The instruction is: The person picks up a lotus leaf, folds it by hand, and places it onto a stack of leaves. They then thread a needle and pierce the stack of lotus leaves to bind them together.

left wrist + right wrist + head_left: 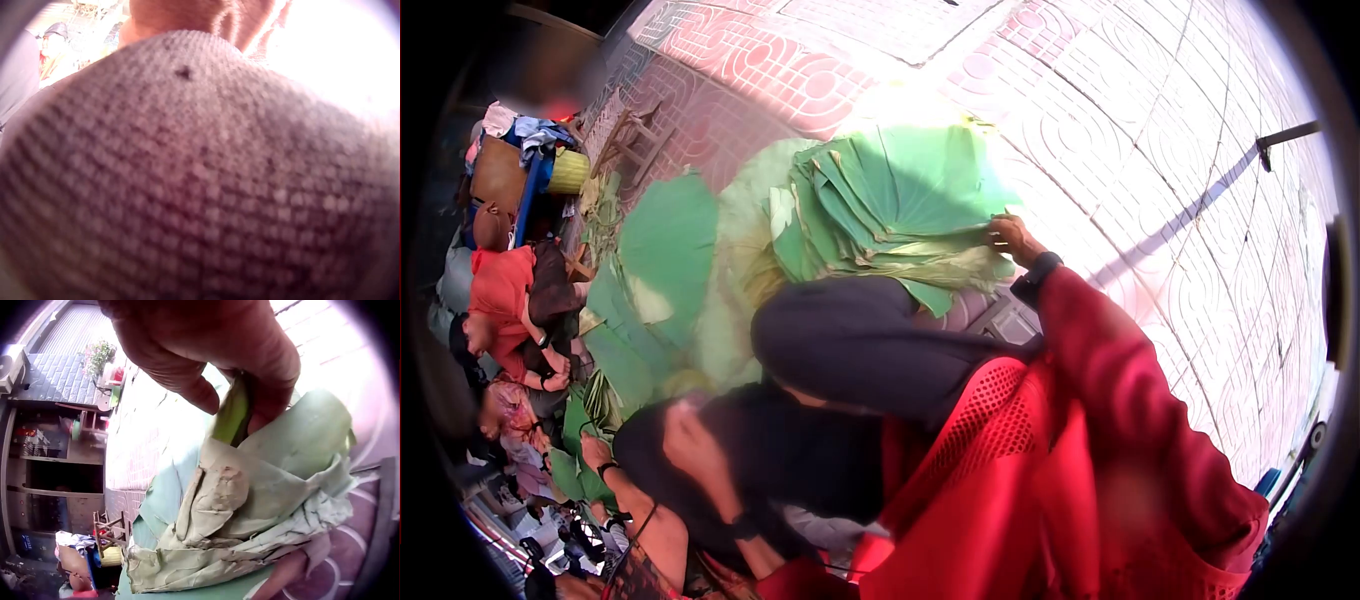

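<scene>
My right hand (pixel 1018 242) is at the right edge of a layered stack of large green lotus leaves (pixel 900 185). Up close in the right wrist view, thumb and fingers (pixel 275 387) pinch a folded green leaf edge (pixel 232 415). Below it lie paler, crumpled leaf edges (pixel 212 506). My left hand (pixel 700 450), blurred, is over my dark trousers (pixel 830 440); I cannot tell whether it holds anything. Knit cloth (pixel 200 175) fills most of the left wrist view, with part of the hand (pixel 181 15) at the top.
More lotus leaves (pixel 665 235) spread out left of the stack. People in red (pixel 500 300) and patterned clothing sit along the left, one forearm (pixel 655 525) close to my left arm. A small wooden stool (pixel 635 140) and a yellow basket (pixel 568 172) stand beyond on patterned paving (pixel 1120 150).
</scene>
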The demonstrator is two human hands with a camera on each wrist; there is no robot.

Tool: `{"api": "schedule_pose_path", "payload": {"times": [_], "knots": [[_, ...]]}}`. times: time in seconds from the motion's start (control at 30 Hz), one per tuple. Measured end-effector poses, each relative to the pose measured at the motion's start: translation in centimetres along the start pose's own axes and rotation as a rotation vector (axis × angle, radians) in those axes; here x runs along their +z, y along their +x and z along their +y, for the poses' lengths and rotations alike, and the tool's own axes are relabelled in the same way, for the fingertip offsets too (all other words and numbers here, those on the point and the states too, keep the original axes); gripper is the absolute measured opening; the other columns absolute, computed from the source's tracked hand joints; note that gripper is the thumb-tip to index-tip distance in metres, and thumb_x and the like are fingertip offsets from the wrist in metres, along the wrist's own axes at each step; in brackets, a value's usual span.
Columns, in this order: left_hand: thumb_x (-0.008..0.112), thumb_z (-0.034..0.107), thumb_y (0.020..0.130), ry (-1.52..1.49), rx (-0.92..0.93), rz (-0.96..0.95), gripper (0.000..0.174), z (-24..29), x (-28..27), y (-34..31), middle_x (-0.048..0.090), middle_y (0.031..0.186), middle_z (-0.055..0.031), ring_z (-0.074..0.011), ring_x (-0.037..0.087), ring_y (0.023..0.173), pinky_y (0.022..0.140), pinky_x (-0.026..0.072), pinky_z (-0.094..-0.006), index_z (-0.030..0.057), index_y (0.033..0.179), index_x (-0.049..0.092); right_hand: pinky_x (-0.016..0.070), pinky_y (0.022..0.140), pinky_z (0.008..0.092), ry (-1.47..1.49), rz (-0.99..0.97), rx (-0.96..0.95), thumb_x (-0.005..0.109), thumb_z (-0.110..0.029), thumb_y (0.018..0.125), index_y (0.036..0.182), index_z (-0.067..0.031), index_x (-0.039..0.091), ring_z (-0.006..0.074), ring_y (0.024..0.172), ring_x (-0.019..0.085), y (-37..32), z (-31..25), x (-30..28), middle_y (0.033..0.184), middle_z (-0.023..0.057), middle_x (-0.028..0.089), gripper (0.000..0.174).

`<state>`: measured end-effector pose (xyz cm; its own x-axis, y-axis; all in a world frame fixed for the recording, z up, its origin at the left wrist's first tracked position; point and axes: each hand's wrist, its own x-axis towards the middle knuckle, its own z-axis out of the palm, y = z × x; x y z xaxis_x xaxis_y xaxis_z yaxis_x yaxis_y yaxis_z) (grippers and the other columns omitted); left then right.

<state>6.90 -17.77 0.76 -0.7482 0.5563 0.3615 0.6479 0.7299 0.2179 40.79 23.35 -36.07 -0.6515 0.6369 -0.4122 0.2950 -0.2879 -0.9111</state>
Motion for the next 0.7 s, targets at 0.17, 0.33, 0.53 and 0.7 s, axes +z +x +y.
{"api": "schedule_pose_path", "payload": {"times": [0.17, 0.33, 0.53, 0.7], "knots": [[0.047, 0.021, 0.095, -0.029, 0.009, 0.0, 0.03, 0.5, 0.1, 0.1, 0.045, 0.06, -0.0127, -0.0199, 0.039, 0.053, 0.052, 0.0331, -0.0349, -0.0029, 0.075, 0.047, 0.051, 0.069, 0.0281, -0.051, 0.059, -0.013, 0.051, -0.022, 0.09, 0.104, -0.0024, 0.052, 0.0175, 0.083, 0.062, 1.2, 0.7, 0.0, 0.092, 0.0077, 0.059, 0.023], [0.047, 0.02, 0.094, 0.021, 0.014, -0.004, 0.029, 0.1, 0.0, -0.2, 0.047, 0.06, -0.0134, -0.0214, 0.041, 0.053, 0.052, 0.0337, -0.0355, -0.0032, 0.076, 0.048, 0.052, 0.072, 0.0302, 0.017, 0.126, 0.07, 0.049, -0.021, 0.09, 0.114, 0.0023, 0.048, 0.0214, 0.088, 0.062, 0.3, -1.7, 0.6, 0.098, 0.012, 0.058, 0.033], [0.048, 0.019, 0.094, 0.002, 0.027, 0.011, 0.029, 0.2, -0.2, -0.2, 0.046, 0.061, -0.0151, -0.0248, 0.04, 0.052, 0.052, 0.0329, -0.0372, -0.0029, 0.076, 0.047, 0.0532, 0.069, 0.0312, 0.286, 0.082, -0.012, 0.049, -0.021, 0.088, 0.111, 0.0051, 0.049, 0.0219, 0.084, 0.063, -3.3, -9.0, 1.2, 0.097, 0.0133, 0.058, 0.035], [0.048, 0.021, 0.094, 0.005, 0.04, 0.034, 0.03, 0.6, -0.4, -0.3, 0.045, 0.061, -0.0161, -0.0285, 0.041, 0.052, 0.052, 0.0327, -0.0387, -0.003, 0.077, 0.049, 0.0534, 0.058, 0.0312, 0.173, 0.012, 0.194, 0.049, -0.022, 0.086, 0.084, 0.0, 0.051, 0.02, 0.069, 0.063, -5.3, -11.8, 1.6, 0.082, 0.0114, 0.06, 0.022]]}}
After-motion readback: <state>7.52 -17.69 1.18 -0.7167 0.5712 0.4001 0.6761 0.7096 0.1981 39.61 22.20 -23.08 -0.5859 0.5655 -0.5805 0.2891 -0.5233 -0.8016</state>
